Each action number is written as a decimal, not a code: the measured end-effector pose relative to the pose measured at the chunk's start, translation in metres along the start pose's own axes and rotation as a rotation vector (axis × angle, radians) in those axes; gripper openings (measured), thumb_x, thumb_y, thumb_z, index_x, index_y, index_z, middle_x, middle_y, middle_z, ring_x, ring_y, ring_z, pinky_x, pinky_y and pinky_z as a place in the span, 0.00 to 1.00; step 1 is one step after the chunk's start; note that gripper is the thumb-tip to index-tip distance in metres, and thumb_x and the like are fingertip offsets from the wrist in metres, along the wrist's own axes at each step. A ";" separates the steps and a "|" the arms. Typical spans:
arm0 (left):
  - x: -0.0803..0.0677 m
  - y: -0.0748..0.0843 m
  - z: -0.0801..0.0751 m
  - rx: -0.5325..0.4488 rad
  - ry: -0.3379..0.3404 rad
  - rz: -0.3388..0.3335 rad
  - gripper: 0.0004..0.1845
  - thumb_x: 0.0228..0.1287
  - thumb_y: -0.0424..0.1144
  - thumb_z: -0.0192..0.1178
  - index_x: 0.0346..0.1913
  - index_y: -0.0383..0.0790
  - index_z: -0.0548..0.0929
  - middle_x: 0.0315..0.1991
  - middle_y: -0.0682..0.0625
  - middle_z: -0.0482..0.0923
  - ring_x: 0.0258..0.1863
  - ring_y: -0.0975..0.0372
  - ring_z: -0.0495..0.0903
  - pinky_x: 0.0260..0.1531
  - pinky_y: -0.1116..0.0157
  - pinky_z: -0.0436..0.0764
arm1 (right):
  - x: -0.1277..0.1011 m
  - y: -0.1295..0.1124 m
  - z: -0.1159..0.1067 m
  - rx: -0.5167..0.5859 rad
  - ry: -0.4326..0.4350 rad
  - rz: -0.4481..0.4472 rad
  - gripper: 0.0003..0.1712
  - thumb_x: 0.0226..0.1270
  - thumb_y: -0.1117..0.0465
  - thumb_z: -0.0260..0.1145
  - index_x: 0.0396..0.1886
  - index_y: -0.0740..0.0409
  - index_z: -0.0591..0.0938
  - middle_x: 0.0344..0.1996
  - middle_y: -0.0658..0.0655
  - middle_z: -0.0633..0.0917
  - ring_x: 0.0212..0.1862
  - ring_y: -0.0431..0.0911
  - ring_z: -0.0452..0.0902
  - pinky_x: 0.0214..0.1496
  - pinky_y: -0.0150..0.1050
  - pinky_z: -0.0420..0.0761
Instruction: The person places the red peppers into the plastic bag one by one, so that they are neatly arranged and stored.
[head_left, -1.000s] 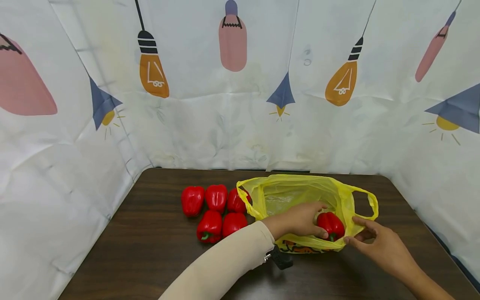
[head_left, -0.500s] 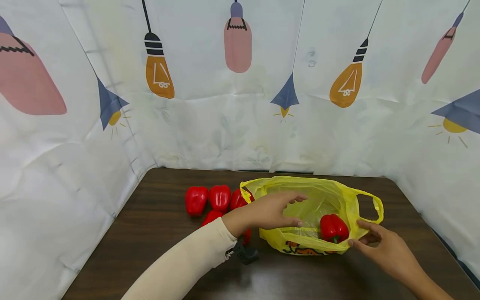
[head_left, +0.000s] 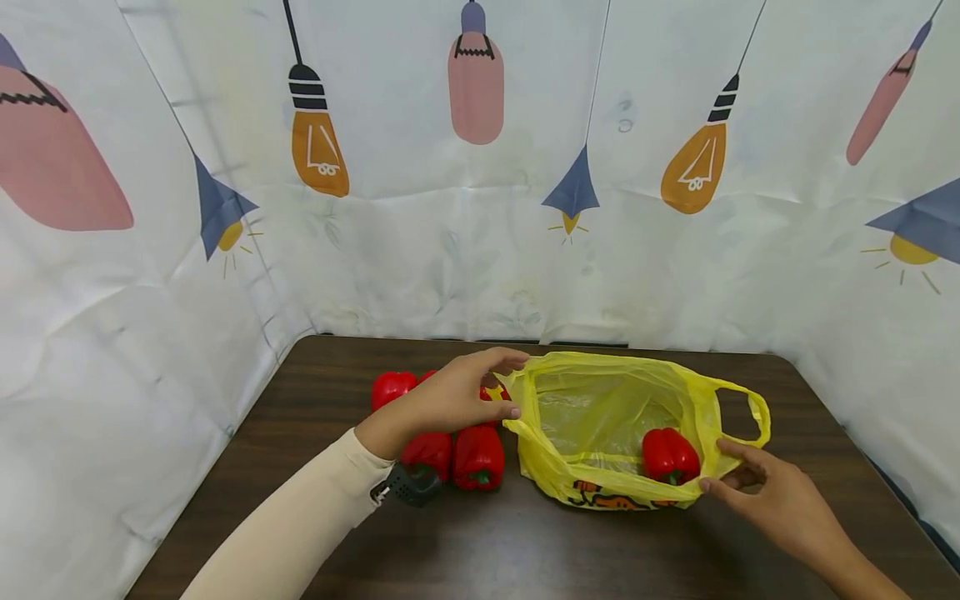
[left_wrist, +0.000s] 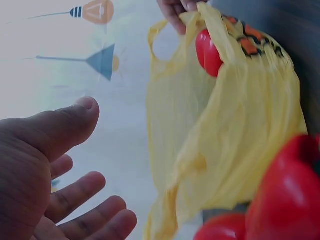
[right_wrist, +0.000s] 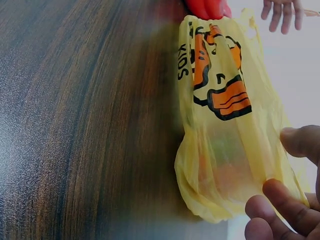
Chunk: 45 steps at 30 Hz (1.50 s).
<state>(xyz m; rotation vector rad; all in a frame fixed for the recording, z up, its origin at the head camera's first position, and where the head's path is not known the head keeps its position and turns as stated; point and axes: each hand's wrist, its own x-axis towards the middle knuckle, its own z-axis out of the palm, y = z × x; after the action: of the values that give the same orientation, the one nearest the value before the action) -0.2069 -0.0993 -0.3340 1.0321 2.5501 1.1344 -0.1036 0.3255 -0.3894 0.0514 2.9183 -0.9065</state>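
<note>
A yellow plastic bag [head_left: 615, 487] stands on the table with its mouth spread, one red bell pepper [head_left: 670, 456] inside at its right end. My right hand [head_left: 783, 500] holds the bag's right rim, thumb and fingers pinching the thin plastic. Left of the bag, my left hand [head_left: 450, 392] hovers over a group of red bell peppers [head_left: 478, 458], fingers spread and nothing in them. That hand and its sleeve hide part of the group. In the left wrist view the palm [left_wrist: 20, 185] shows bare, with peppers [left_wrist: 285, 200] close by.
The dark wooden table [head_left: 570, 558] carries everything. A white cloth [head_left: 450, 250] printed with lamps hangs behind and along the sides. The bag's right handle [head_left: 761, 417] loops outward beside my right hand. A black wrist device [head_left: 412, 487] sits under my left wrist.
My left hand let go of the pepper inside the bag, came out and swung left over the other peppers. My right hand stays at the bag's rim.
</note>
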 end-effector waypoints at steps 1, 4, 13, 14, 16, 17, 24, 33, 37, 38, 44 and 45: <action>-0.002 -0.003 -0.002 0.005 0.009 -0.003 0.37 0.65 0.43 0.73 0.75 0.48 0.69 0.68 0.55 0.73 0.67 0.57 0.72 0.64 0.55 0.74 | 0.000 0.000 0.000 0.000 0.001 0.000 0.48 0.64 0.41 0.74 0.71 0.71 0.71 0.35 0.50 0.87 0.38 0.46 0.82 0.27 0.38 0.74; -0.009 -0.012 -0.009 -0.008 0.028 -0.024 0.38 0.64 0.43 0.73 0.75 0.49 0.69 0.69 0.53 0.73 0.67 0.57 0.72 0.64 0.54 0.74 | 0.000 0.002 0.001 -0.002 0.003 0.000 0.48 0.65 0.41 0.74 0.71 0.70 0.71 0.35 0.50 0.87 0.38 0.46 0.82 0.27 0.38 0.74; -0.028 -0.033 -0.029 0.014 0.093 -0.076 0.40 0.62 0.46 0.75 0.75 0.50 0.68 0.69 0.51 0.73 0.66 0.56 0.73 0.64 0.52 0.75 | 0.002 0.004 0.002 0.005 -0.005 0.006 0.48 0.65 0.41 0.74 0.71 0.70 0.71 0.36 0.51 0.87 0.39 0.46 0.82 0.28 0.38 0.76; -0.030 -0.035 -0.031 0.016 0.101 -0.080 0.40 0.62 0.46 0.75 0.75 0.49 0.68 0.69 0.51 0.73 0.66 0.55 0.73 0.64 0.51 0.75 | 0.002 0.004 0.002 0.007 -0.006 0.005 0.48 0.65 0.40 0.74 0.71 0.70 0.71 0.36 0.51 0.87 0.39 0.46 0.82 0.28 0.38 0.76; -0.035 -0.041 -0.035 0.020 0.113 -0.091 0.40 0.62 0.45 0.75 0.75 0.49 0.68 0.69 0.51 0.73 0.67 0.53 0.73 0.64 0.49 0.74 | 0.002 0.004 0.002 0.004 -0.003 0.002 0.49 0.64 0.40 0.74 0.71 0.70 0.71 0.36 0.51 0.87 0.39 0.46 0.82 0.28 0.38 0.76; -0.037 -0.043 -0.037 0.024 0.120 -0.096 0.40 0.61 0.45 0.76 0.75 0.49 0.68 0.68 0.50 0.74 0.67 0.52 0.73 0.64 0.48 0.74 | 0.001 0.004 0.002 0.004 -0.004 0.000 0.49 0.64 0.40 0.74 0.71 0.70 0.71 0.36 0.51 0.87 0.39 0.46 0.82 0.28 0.38 0.76; -0.055 -0.062 -0.046 0.062 0.174 -0.167 0.40 0.60 0.45 0.76 0.73 0.47 0.70 0.68 0.48 0.75 0.67 0.50 0.73 0.63 0.43 0.73 | 0.002 0.003 0.003 0.011 0.000 -0.006 0.49 0.63 0.39 0.74 0.71 0.70 0.71 0.36 0.51 0.87 0.39 0.47 0.83 0.29 0.38 0.77; -0.077 -0.089 -0.053 0.047 0.201 -0.230 0.42 0.59 0.44 0.77 0.74 0.47 0.68 0.70 0.45 0.71 0.64 0.46 0.75 0.57 0.45 0.79 | 0.002 0.003 0.003 0.010 0.004 -0.007 0.48 0.64 0.41 0.74 0.71 0.71 0.71 0.35 0.51 0.87 0.39 0.46 0.82 0.27 0.37 0.75; -0.087 -0.103 -0.054 0.066 0.217 -0.231 0.42 0.59 0.39 0.77 0.74 0.43 0.68 0.70 0.43 0.71 0.64 0.45 0.75 0.56 0.46 0.80 | 0.001 0.003 0.003 0.004 0.005 -0.006 0.48 0.64 0.41 0.74 0.71 0.70 0.71 0.35 0.51 0.87 0.39 0.47 0.82 0.27 0.38 0.75; -0.089 -0.106 -0.055 0.070 0.221 -0.231 0.42 0.59 0.39 0.77 0.74 0.42 0.68 0.70 0.42 0.71 0.63 0.44 0.76 0.55 0.46 0.81 | 0.001 0.003 0.002 0.006 0.004 -0.005 0.48 0.64 0.41 0.74 0.71 0.70 0.71 0.35 0.51 0.87 0.39 0.47 0.82 0.28 0.38 0.75; -0.097 -0.124 -0.056 0.112 0.225 -0.251 0.43 0.57 0.38 0.78 0.74 0.36 0.69 0.69 0.40 0.72 0.65 0.40 0.73 0.62 0.40 0.73 | 0.001 0.004 0.002 0.012 0.002 -0.003 0.48 0.65 0.41 0.73 0.71 0.70 0.71 0.35 0.51 0.87 0.39 0.46 0.82 0.27 0.38 0.75; -0.098 -0.127 -0.056 0.120 0.223 -0.252 0.44 0.56 0.38 0.78 0.73 0.35 0.69 0.69 0.39 0.72 0.65 0.40 0.72 0.63 0.40 0.71 | 0.001 0.004 0.002 0.010 0.002 -0.004 0.48 0.65 0.41 0.73 0.71 0.70 0.71 0.35 0.51 0.87 0.39 0.46 0.82 0.27 0.38 0.75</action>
<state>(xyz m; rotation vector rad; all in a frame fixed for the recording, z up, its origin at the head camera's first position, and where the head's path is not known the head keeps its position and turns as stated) -0.2232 -0.2567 -0.3965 0.6099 2.8517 1.0927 -0.1044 0.3278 -0.3936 0.0470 2.9169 -0.9223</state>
